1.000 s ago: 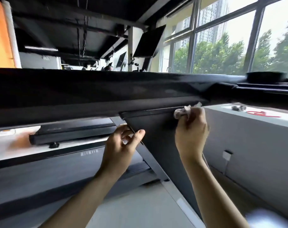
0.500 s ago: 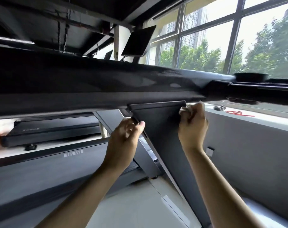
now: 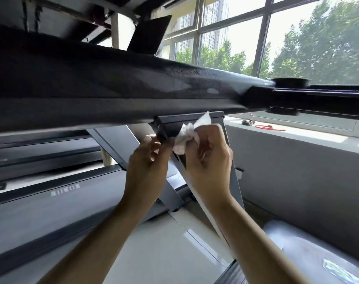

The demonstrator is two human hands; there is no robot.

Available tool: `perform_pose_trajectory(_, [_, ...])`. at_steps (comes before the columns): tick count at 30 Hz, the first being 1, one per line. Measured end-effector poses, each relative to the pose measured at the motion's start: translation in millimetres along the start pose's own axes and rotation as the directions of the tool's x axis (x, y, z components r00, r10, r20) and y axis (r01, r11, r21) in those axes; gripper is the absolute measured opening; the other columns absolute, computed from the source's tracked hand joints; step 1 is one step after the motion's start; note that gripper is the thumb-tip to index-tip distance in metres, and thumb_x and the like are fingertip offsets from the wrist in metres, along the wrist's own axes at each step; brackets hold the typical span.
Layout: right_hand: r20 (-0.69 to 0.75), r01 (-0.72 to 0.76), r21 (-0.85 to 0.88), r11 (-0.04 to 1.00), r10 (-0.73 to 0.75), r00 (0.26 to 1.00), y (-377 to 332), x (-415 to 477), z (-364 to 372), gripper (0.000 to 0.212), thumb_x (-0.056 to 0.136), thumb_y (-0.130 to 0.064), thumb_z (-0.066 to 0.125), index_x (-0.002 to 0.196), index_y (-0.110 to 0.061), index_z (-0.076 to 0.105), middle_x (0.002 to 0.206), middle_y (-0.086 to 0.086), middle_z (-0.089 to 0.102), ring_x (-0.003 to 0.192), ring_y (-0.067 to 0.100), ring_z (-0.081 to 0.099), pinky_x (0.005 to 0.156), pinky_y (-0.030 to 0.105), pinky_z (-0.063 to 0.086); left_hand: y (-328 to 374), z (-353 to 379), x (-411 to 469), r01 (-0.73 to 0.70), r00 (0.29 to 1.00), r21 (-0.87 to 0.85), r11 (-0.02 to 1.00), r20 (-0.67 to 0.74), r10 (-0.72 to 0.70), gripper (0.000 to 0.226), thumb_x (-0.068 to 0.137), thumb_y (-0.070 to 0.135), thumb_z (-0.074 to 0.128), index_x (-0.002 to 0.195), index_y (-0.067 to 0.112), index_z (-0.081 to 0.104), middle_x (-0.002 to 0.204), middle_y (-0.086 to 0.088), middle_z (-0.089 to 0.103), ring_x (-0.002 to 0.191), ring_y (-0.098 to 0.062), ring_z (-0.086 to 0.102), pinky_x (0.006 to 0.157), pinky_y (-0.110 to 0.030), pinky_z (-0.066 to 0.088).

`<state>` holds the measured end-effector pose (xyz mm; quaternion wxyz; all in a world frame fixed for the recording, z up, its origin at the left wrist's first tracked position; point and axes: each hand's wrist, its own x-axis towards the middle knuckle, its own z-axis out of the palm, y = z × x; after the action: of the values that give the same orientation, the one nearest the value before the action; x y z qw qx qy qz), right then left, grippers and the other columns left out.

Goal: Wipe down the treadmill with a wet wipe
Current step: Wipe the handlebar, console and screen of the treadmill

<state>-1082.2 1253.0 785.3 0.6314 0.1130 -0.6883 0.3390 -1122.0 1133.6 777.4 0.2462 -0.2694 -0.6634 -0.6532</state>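
Fingers of our left hand [image 3: 148,154] pinched the edge of the treadmill upright [image 3: 174,128], probably to steady it, while our right hand [image 3: 207,158] clutched the crumpled wet wipe [image 3: 186,134] against it just under the broad dark handrail [image 3: 113,95], which crowded our reach; a windowsill [image 3: 297,134] lay beyond.

Single head-worn view, low beneath the treadmill handrail [image 3: 117,95], looking forward and slightly up.

The wide-angle camera sits close to the rail, which crosses the frame from 9 to 3 o'clock. Both forearms enter from 6 o'clock, the left hand [image 3: 148,160] and right hand [image 3: 207,160] near at centre. Windows [image 3: 236,37] fill 1 to 2 o'clock (edges curved and blurred). No second view shares the scene.
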Motion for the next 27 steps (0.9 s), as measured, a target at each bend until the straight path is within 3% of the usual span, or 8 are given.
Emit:
perform_pose_trajectory(4, [-0.042,0.022,-0.035,0.999,-0.024,0.999,-7,6,19,0.015,0.084,0.005,0.066,0.08,-0.007,0.058,0.069,-0.007,0.05,0.06,0.013,0.044,0.057,0.025,0.038,-2,-4,1,-0.008,1.0,0.031,0.999,0.024,0.007,0.061,0.082,0.074,0.044,0.087,0.017,0.065,0.078,0.002,0.068,0.077,-0.015,0.063,0.076,-0.044,0.054])
perform_pose_trajectory(8, [-0.145,-0.329,-0.132,0.935,0.31,0.939,66,-64,1,0.012,0.085,-0.008,0.062,0.085,-0.018,0.055,0.07,-0.016,0.056,0.063,0.006,0.052,0.061,0.026,0.042,-5,-1,-1,-0.007,1.0,0.036,0.999,0.014,0.007,0.043,0.09,0.058,0.05,0.086,0.017,0.062,0.075,0.015,0.066,0.078,-0.006,0.063,0.08,-0.038,0.053])
perform_pose_trajectory(11, [-0.195,-0.548,-0.166,0.82,0.518,0.833,86,-84,-6,0.007,0.084,-0.014,0.051,0.082,-0.019,0.047,0.071,-0.013,0.06,0.07,0.025,0.06,0.061,0.031,0.033,-8,3,-3,0.006,1.0,0.006,1.0,-0.02,-0.006,0.048,0.087,0.062,0.05,0.091,0.016,0.062,0.08,0.013,0.067,0.078,-0.006,0.063,0.078,-0.034,0.051])
perform_pose_trajectory(15, [-0.11,-0.22,-0.143,0.965,0.205,0.973,25,-33,18,0.008,0.082,-0.025,0.047,0.09,-0.025,0.046,0.075,-0.009,0.062,0.067,0.021,0.057,0.057,0.033,0.03,-8,8,-8,0.011,0.998,-0.05,0.999,-0.058,-0.013,0.044,0.09,0.054,0.052,0.096,0.012,0.063,0.085,0.001,0.067,0.077,-0.015,0.061,0.073,-0.027,0.047])
perform_pose_trajectory(20, [-0.096,0.038,-0.155,0.987,-0.053,0.994,28,-16,23,0.01,0.088,-0.022,0.052,0.095,-0.017,0.057,0.079,-0.006,0.063,0.068,0.013,0.054,0.057,0.025,0.032,-10,10,-7,-0.003,0.999,-0.111,0.994,-0.04,-0.001,0.034,0.092,0.049,0.052,0.096,0.018,0.066,0.086,0.002,0.068,0.074,-0.008,0.06,0.068,-0.019,0.044])
perform_pose_trajectory(22, [-0.17,-0.178,-0.244,0.953,0.139,0.976,72,-40,7,0.009,0.09,-0.025,0.053,0.094,-0.017,0.055,0.079,-0.001,0.066,0.072,0.024,0.06,0.058,0.029,0.03,-15,12,-6,-0.026,0.998,-0.091,0.995,-0.055,0.022,0.038,0.091,0.053,0.052,0.097,0.016,0.064,0.086,0.002,0.066,0.078,-0.01,0.06,0.073,-0.019,0.045])
perform_pose_trajectory(24, [-0.245,-0.508,-0.23,0.83,0.456,0.856,100,-63,-10,0.01,0.092,-0.019,0.057,0.089,-0.02,0.048,0.07,-0.002,0.059,0.074,0.038,0.061,0.06,0.033,0.029,-21,15,-5,-0.049,0.997,-0.07,0.996,-0.057,0.045,0.042,0.091,0.058,0.05,0.098,0.018,0.06,0.084,0.006,0.064,0.08,-0.01,0.061,0.077,-0.024,0.048])
perform_pose_trajectory(27, [-0.22,-0.591,-0.276,0.758,0.548,0.807,93,-56,-13,0.009,0.094,-0.016,0.055,0.094,-0.018,0.047,0.069,-0.002,0.055,0.078,0.041,0.063,0.063,0.036,0.032,-26,19,-3,-0.098,0.995,-0.012,0.995,-0.038,0.097,0.049,0.092,0.061,0.042,0.095,0.013,0.045,0.074,0.013,0.051,0.071,-0.008,0.053,0.07,-0.023,0.041])
